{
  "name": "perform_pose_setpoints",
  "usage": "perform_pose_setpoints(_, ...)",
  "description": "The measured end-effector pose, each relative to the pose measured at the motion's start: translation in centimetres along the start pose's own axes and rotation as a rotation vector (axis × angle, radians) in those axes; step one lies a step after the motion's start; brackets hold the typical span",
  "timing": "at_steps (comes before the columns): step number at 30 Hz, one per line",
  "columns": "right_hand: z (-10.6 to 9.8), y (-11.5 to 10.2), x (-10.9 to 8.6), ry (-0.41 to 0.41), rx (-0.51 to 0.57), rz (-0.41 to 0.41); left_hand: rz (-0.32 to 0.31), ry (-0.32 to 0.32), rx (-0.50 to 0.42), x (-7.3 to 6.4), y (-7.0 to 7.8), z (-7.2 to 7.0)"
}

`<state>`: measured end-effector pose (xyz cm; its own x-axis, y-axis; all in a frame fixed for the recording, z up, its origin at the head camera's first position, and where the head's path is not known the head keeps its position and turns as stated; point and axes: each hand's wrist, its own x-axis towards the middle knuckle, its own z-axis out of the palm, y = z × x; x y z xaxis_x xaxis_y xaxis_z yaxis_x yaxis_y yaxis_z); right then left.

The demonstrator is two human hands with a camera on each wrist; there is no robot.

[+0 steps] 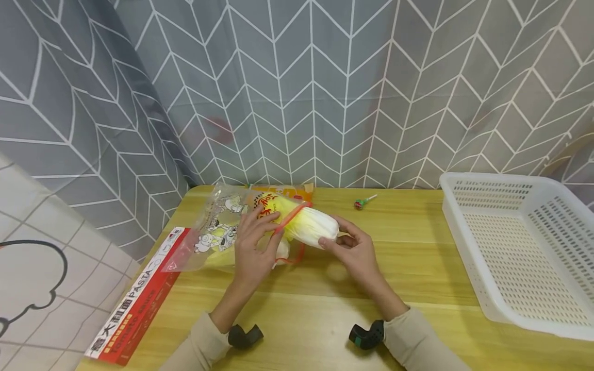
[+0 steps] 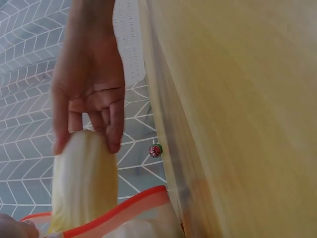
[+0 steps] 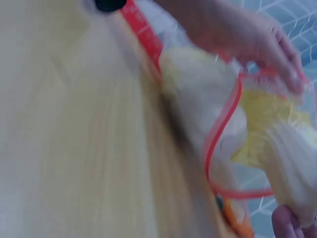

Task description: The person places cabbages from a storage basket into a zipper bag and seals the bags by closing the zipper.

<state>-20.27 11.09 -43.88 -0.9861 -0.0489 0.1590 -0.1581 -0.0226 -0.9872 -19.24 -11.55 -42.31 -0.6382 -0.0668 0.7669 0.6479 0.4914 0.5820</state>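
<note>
My right hand [image 1: 355,248] grips the white base of a napa cabbage [image 1: 314,226], thumb on one side and fingers on the other. The cabbage's yellow leafy end lies within the mouth of a clear printed plastic bag [image 1: 218,226] with a red zip edge. With its fingers at that edge, my left hand [image 1: 252,245] holds the bag's mouth. Inside the bag a second napa cabbage [image 3: 203,94] rests low, close over the table. In the left wrist view the right fingers [image 2: 115,126] straddle the tip of the held cabbage.
A red pasta box [image 1: 144,293] lies at the left. Behind the bag sits an orange packet [image 1: 301,191]. A wrapped lollipop [image 1: 361,203] lies towards the back of the wooden table [image 1: 297,314]. At the right stands a white perforated basket [image 1: 478,273]. A patterned curtain [image 1: 325,93] hangs behind.
</note>
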Motion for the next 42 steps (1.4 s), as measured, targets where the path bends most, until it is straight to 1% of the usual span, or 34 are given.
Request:
perform_pose_setpoints(3, 0.6, -0.4, -0.3, 0.008, -0.007, -0.019, 0.007, 0.003, 0.007, 0.0, 0.1, -0.1)
perform_pose_setpoints(5, 1.0, -0.4, -0.4, 0.01, -0.037, -0.058, 0.008, -0.01, 0.007, -0.1, 0.1, -0.1)
perform_pose_setpoints(7, 1.4, 0.0, -0.5, 0.011, -0.088, -0.126, 0.013, -0.034, 0.007, -0.3, 0.1, 0.0)
perform_pose_setpoints(9, 1.6, 0.4, -0.5, 0.01, -0.135, -0.214, 0.021, -0.059, 0.001, -0.5, 0.2, 0.1)
perform_pose_setpoints(11, 1.6, 0.8, -0.6, 0.017, -0.168, -0.29, 0.029, -0.071, -0.016, -0.6, 0.3, 0.2)
perform_pose_setpoints(13, 1.7, 0.9, -0.6, 0.029, -0.166, -0.33, 0.032, -0.073, -0.024, -0.6, 0.4, 0.2)
perform_pose_setpoints(15, 1.7, 0.9, -0.8, 0.046, -0.128, -0.308, 0.046, -0.067, -0.022, -0.6, 0.5, 0.3)
perform_pose_setpoints(20, 1.9, 0.3, -1.2, 0.082, 0.016, -0.145, 0.097, -0.061, -0.02, -0.5, 0.8, 0.3)
perform_pose_setpoints(22, 1.9, 0.1, -1.2, 0.09, 0.044, -0.109, 0.108, -0.057, -0.036, -0.4, 0.9, 0.3)
perform_pose_setpoints(25, 1.9, -0.1, -1.2, 0.098, 0.045, -0.099, 0.116, -0.06, -0.074, -0.4, 1.2, 0.4)
perform_pose_setpoints(29, 1.9, 0.3, -1.0, 0.119, -0.024, -0.109, 0.121, -0.112, -0.108, -0.7, 1.5, 0.6)
perform_pose_setpoints(31, 2.0, 0.6, -1.0, 0.134, -0.06, -0.117, 0.115, -0.135, -0.106, -1.0, 1.5, 0.8)
perform_pose_setpoints(34, 2.1, 0.9, -1.0, 0.154, -0.076, -0.128, 0.082, -0.138, -0.089, -1.2, 1.4, 1.1)
perform_pose_setpoints(36, 2.1, 0.9, -1.0, 0.161, -0.064, -0.131, 0.042, -0.131, -0.083, -1.2, 1.3, 1.2)
perform_pose_setpoints(39, 2.1, 1.0, -0.9, 0.149, -0.023, -0.118, -0.006, -0.125, -0.081, -1.2, 1.1, 1.2)
perform_pose_setpoints(42, 2.1, 1.2, -0.9, 0.134, 0.024, -0.092, -0.024, -0.125, -0.083, -1.3, 0.9, 1.2)
